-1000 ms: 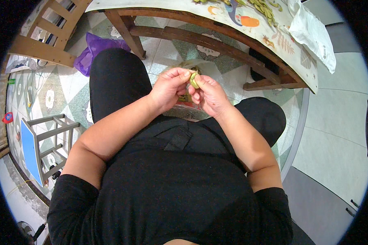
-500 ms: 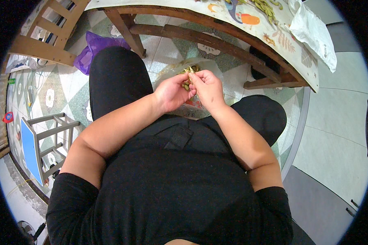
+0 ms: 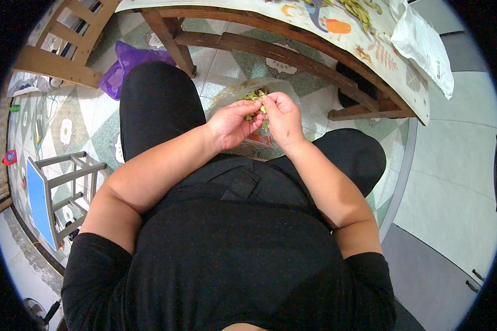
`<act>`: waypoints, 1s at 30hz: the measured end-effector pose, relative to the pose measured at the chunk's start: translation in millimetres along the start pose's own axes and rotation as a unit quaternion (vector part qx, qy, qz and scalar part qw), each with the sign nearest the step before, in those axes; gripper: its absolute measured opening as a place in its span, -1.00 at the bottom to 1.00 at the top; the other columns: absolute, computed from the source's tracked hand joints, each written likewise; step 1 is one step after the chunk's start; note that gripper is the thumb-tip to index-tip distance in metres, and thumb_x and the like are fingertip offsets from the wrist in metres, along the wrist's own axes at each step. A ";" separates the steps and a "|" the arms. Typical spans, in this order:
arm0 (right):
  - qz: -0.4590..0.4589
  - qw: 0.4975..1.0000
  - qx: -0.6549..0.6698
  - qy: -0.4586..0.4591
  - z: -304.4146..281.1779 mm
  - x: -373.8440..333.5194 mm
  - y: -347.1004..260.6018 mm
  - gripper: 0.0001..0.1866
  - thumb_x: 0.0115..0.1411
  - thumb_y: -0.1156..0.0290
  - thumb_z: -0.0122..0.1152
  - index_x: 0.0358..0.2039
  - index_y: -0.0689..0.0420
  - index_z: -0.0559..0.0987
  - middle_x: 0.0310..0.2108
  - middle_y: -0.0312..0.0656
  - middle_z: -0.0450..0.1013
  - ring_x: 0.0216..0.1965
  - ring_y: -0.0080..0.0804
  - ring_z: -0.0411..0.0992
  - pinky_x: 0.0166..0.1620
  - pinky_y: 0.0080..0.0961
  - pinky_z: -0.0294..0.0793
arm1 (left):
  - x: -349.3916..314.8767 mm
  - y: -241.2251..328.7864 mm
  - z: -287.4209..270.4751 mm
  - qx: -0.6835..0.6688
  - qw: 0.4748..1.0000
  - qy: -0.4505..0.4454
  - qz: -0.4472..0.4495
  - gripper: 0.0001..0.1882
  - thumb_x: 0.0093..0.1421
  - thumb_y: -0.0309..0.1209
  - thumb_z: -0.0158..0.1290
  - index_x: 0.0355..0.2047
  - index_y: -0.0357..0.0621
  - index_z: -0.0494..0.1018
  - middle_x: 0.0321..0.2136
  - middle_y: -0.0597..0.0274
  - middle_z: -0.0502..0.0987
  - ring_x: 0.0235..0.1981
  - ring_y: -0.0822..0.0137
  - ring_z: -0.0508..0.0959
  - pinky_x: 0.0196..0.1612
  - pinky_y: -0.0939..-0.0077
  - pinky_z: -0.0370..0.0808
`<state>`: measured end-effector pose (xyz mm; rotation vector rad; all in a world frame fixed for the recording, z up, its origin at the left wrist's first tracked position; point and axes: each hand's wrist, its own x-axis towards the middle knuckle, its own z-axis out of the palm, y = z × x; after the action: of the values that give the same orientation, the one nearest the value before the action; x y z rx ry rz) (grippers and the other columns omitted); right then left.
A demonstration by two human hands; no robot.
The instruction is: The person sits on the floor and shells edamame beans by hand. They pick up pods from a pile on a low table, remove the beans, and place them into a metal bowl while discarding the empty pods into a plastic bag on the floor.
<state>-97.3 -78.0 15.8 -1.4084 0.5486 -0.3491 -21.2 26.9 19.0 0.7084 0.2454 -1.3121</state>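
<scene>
My left hand and my right hand meet between my knees, fingertips touching. Thumbs and fingers of both pinch a small yellow-green bean pod, mostly covered by the fingers. The left palm is half turned up, its lower fingers curled; whether loose beans lie in it is hard to tell. Just beneath the hands stands an opened clear plastic bag with yellow-green pods or shells inside. More bean pods lie in a heap on the table at the far right.
The wooden table with a patterned cover stands ahead, a white plastic bag on its right end. A purple bag lies beyond my left knee. At left are a blue-topped stool on its side and a wooden chair.
The pod between the fingertips has shifted slightly right and down, and more of its pale green shows. My right hand has tilted a little; the arms stay nearly still.
</scene>
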 end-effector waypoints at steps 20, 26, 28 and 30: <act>-0.019 0.995 -0.049 0.082 -11.9 8.2 -7.1 -0.83 0.07 0.37 0.04 -0.40 0.22 0.41 -0.58 -0.38 0.34 -0.55 -0.70 0.23 -0.46 -0.74 0.23 | -9.1 47.6 30.4 0.215 0.964 0.032 0.153 -0.73 0.13 -0.19 -0.14 -0.50 -0.12 0.35 -0.78 0.54 0.11 -0.77 0.61 0.03 -0.71 0.70 -0.03; -0.014 0.997 -0.058 0.054 -11.2 8.3 -6.0 -0.82 0.09 0.38 -0.02 -0.38 0.23 0.42 -0.52 -0.35 0.36 -0.48 -0.67 0.26 -0.39 -0.70 0.27 | -8.6 116.4 88.4 0.611 0.619 0.108 0.481 -0.71 0.06 -0.21 -0.04 -0.39 -0.20 0.46 -0.65 0.37 0.44 -0.59 0.59 0.35 -0.48 0.68 0.32; -0.029 0.997 -0.066 0.042 -10.4 7.7 -3.8 -0.84 0.10 0.39 -0.03 -0.39 0.22 0.42 -0.54 -0.37 0.35 -0.50 -0.70 0.24 -0.41 -0.71 0.25 | -1.7 139.4 104.3 0.667 0.528 0.155 0.502 -0.75 0.03 -0.24 -0.02 -0.34 -0.11 0.46 -0.62 0.23 0.46 -0.57 0.43 0.42 -0.47 0.56 0.35; -0.016 0.998 -0.053 0.014 -10.0 7.0 -3.7 -0.84 0.10 0.39 -0.02 -0.40 0.21 0.42 -0.54 -0.38 0.35 -0.50 -0.71 0.24 -0.42 -0.72 0.25 | 10.8 163.4 107.7 0.724 0.426 0.200 0.505 -0.75 0.01 -0.24 -0.03 -0.30 -0.02 0.45 -0.57 0.16 0.47 -0.52 0.28 0.46 -0.43 0.46 0.38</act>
<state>-96.7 -90.6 17.7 -1.5182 0.5753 -0.3710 111.2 -32.6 150.7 2.1673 -1.0327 0.2524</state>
